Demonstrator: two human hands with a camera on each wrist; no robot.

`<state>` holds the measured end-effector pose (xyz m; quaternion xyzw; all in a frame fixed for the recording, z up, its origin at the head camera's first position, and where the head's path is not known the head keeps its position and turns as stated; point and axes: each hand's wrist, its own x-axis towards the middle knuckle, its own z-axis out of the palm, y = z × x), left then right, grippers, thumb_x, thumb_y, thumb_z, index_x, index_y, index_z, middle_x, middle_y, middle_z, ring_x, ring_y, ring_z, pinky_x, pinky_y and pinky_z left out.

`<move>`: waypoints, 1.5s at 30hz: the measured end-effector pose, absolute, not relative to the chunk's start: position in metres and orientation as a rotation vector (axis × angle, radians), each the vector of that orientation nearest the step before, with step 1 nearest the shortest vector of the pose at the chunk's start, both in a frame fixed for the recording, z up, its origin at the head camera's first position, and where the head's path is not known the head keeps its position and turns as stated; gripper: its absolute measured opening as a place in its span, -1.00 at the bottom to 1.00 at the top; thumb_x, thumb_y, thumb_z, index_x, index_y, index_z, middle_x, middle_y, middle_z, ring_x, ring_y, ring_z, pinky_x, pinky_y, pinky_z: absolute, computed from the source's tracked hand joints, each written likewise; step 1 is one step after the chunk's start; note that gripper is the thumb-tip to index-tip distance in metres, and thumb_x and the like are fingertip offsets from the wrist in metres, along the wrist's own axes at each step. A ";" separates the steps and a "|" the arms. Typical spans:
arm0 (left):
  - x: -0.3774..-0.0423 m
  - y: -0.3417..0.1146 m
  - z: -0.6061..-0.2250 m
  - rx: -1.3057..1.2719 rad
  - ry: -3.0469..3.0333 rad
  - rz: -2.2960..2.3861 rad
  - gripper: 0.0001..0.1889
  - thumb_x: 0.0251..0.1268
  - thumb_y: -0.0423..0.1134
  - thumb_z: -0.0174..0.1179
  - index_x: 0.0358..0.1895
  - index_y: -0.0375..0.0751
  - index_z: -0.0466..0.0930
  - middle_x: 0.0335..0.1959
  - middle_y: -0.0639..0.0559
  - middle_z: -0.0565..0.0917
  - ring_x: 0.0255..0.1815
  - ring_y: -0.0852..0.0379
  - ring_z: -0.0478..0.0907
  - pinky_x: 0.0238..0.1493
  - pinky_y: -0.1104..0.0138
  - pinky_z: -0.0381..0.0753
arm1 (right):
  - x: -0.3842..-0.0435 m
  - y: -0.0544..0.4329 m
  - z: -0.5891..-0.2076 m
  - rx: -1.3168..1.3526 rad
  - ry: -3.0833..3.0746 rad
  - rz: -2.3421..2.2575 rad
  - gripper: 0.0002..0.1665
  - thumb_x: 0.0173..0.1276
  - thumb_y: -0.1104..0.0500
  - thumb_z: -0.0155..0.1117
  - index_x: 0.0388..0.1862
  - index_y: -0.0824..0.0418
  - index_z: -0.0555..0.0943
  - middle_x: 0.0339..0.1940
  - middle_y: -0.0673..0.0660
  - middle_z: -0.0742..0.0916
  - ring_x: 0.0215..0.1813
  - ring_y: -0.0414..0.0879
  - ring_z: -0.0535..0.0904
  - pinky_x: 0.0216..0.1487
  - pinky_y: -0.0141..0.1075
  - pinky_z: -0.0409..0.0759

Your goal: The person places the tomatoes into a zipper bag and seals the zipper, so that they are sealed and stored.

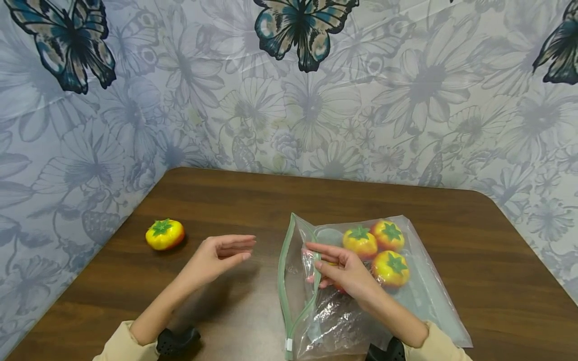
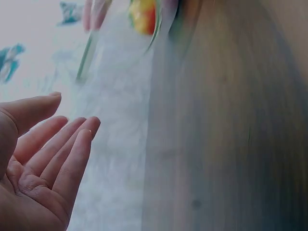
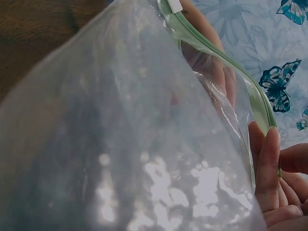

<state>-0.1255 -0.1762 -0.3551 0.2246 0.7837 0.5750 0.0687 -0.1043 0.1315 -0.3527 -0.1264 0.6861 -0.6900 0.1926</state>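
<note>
Left hand was held above the wooden table, fingers nearly straight and nothing gripped, between a loose yellow-and-red persimmon-like fruit and a clear zip bag. By the right hand, one lip of the bag's green-edged mouth was pinched between thumb and fingers, the mouth parted and turned toward the left hand. Inside the bag, laid on the table, three similar fruits with green calyxes were seen clustered toward the far side, more red and yellow being only partly made out behind the right hand; a white slider was noted at the mouth's near end.
</note>
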 end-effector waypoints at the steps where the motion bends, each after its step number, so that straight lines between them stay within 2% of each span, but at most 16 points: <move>1: -0.126 -0.183 -0.354 0.636 2.380 1.744 -0.59 0.24 -0.28 0.24 0.15 -0.33 0.51 0.07 -0.26 0.55 0.00 -0.06 0.56 -0.10 0.30 0.56 | -0.105 0.131 -0.352 -0.352 1.922 -1.940 -0.46 0.35 0.26 0.20 0.30 0.28 0.40 0.25 0.26 0.48 -0.30 -0.02 0.67 -0.37 -0.34 0.61; 8: -0.133 -0.234 -0.349 0.463 2.637 1.786 -0.56 0.25 -0.26 0.24 0.16 -0.37 0.48 0.04 -0.16 0.58 -0.01 0.09 0.57 -0.13 0.38 0.56 | -0.108 0.129 -0.351 -0.337 1.950 -1.931 -0.47 0.35 0.27 0.20 0.29 0.28 0.41 0.25 0.25 0.48 -0.41 -0.11 0.64 -0.37 -0.33 0.61; 13: -0.135 -0.264 -0.346 0.426 2.817 1.788 -0.58 0.25 -0.35 0.22 0.17 -0.39 0.48 0.02 0.07 0.61 -0.01 0.20 0.56 -0.15 0.48 0.54 | -0.110 0.127 -0.351 -0.334 1.953 -1.929 -0.47 0.35 0.26 0.20 0.29 0.28 0.41 0.27 0.25 0.46 -0.43 -0.13 0.62 -0.35 -0.32 0.61; 16: -0.135 -0.276 -0.346 0.364 2.887 1.746 -0.57 0.24 -0.33 0.24 0.17 -0.35 0.49 0.03 0.13 0.60 0.00 0.31 0.53 -0.13 0.55 0.49 | -0.110 0.127 -0.351 -0.335 1.949 -1.932 -0.47 0.35 0.26 0.19 0.30 0.29 0.40 0.28 0.25 0.45 -0.42 -0.13 0.62 -0.35 -0.32 0.61; 23: -0.134 -0.297 -0.346 0.151 3.042 1.611 -0.55 0.25 -0.19 0.24 0.19 -0.24 0.50 0.13 -0.04 0.54 0.14 0.29 0.42 -0.05 0.62 0.39 | -0.111 0.127 -0.352 -0.335 1.936 -1.937 -0.46 0.35 0.26 0.20 0.30 0.29 0.40 0.28 0.24 0.44 -0.44 -0.14 0.61 -0.35 -0.33 0.61; 27: -0.135 -0.309 -0.350 0.094 3.031 1.669 -0.55 0.25 -0.21 0.24 0.21 -0.22 0.48 0.17 -0.01 0.51 0.18 0.29 0.38 -0.03 0.62 0.38 | -0.111 0.127 -0.352 -0.335 1.939 -1.937 -0.46 0.35 0.26 0.20 0.30 0.29 0.40 0.28 0.25 0.44 -0.41 -0.12 0.63 -0.35 -0.32 0.61; 30: -0.137 -0.316 -0.357 0.072 3.003 1.705 -0.52 0.26 -0.23 0.23 0.23 -0.28 0.45 0.21 0.02 0.47 0.17 0.27 0.39 -0.05 0.62 0.39 | -0.111 0.128 -0.352 -0.338 1.939 -1.936 -0.46 0.35 0.26 0.20 0.30 0.29 0.40 0.28 0.25 0.44 -0.41 -0.12 0.63 -0.35 -0.33 0.61; 35: -0.141 -0.324 -0.367 0.029 2.969 1.667 -0.44 0.27 -0.19 0.23 0.29 -0.34 0.35 0.31 0.01 0.34 0.21 0.27 0.33 -0.03 0.65 0.35 | -0.112 0.128 -0.353 -0.337 1.939 -1.939 -0.46 0.35 0.26 0.20 0.30 0.30 0.40 0.28 0.25 0.45 -0.39 -0.11 0.64 -0.35 -0.34 0.61; 38: -0.144 -0.328 -0.373 0.030 2.947 1.655 -0.41 0.27 -0.19 0.23 0.32 -0.33 0.31 0.31 -0.01 0.35 0.23 0.26 0.30 -0.02 0.66 0.33 | -0.112 0.128 -0.353 -0.333 1.938 -1.941 -0.46 0.35 0.26 0.20 0.30 0.30 0.40 0.28 0.26 0.45 -0.39 -0.11 0.65 -0.36 -0.34 0.61; 41: -0.146 -0.331 -0.378 0.058 2.929 1.662 -0.38 0.27 -0.22 0.23 0.35 -0.35 0.26 0.29 -0.09 0.37 0.20 0.28 0.29 -0.02 0.66 0.33 | -0.112 0.128 -0.353 -0.338 1.938 -1.941 -0.46 0.35 0.26 0.20 0.30 0.30 0.40 0.28 0.27 0.45 -0.37 -0.09 0.66 -0.36 -0.35 0.61; 45: -0.149 -0.332 -0.384 0.073 2.919 1.663 -0.32 0.26 -0.27 0.23 0.40 -0.31 0.15 0.30 -0.33 0.29 0.17 0.31 0.28 -0.05 0.68 0.32 | -0.112 0.128 -0.352 -0.341 1.940 -1.936 -0.46 0.35 0.26 0.20 0.30 0.29 0.40 0.27 0.26 0.45 -0.37 -0.08 0.66 -0.36 -0.35 0.61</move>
